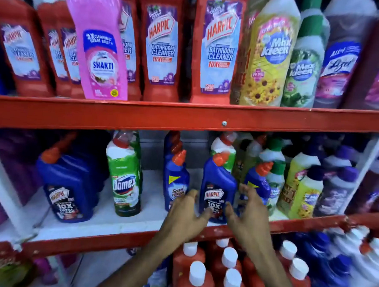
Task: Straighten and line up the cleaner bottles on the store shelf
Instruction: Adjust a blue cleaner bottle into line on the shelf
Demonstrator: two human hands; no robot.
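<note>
nearest the camera, on the lowest shelf, stand red plastic bottles with white screw caps (211,275), and to their right a blurred cluster of blue and white capped bottles (341,252). two bare forearms reach up over them and across the red metal shelf edge (89,241) of the middle shelf.

the left hand (185,216) and right hand (246,210) flank a blue angle-necked harpic bottle with an orange cap (218,185), which stands upright near the front of the white middle shelf board. both hands have their fingers spread and loosely curved; the left thumb lies at the bottle's lower left, the right thumb over its lower right label. neither hand is closed around it, and i cannot tell whether they actually touch it.

crowding it, just left, is a smaller blue sani fresh bottle (176,182); just right, behind the right hand, another small blue orange-capped bottle (258,180). further left stand a green and white domex bottle (125,172) and a large blue harpic bottle (68,180), turned slightly. yellow and purple bottles fill the right.

farthest, on the top shelf, a pink shakti bottle (99,44) leans among red harpic bathroom cleaner bottles (216,47).
</note>
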